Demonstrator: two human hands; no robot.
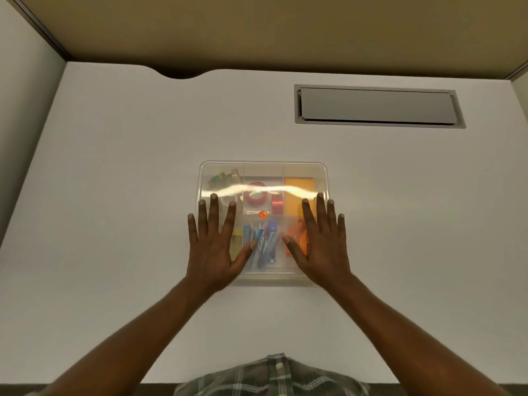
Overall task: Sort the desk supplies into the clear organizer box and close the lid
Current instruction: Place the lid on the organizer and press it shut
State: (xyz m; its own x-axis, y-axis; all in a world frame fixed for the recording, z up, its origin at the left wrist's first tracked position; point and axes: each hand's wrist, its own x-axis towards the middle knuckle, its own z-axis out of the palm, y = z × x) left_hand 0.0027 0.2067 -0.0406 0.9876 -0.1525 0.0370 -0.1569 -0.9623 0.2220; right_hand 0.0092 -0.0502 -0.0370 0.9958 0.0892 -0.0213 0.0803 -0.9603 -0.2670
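With both palms flat and fingers spread, I press my left hand (213, 247) and right hand (321, 244) on the lid (263, 174), directly beneath them, gripping nothing.

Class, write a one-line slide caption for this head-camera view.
Both hands, left and right, lie flat on the lid of the clear organizer box filled with sorted desk supplies.
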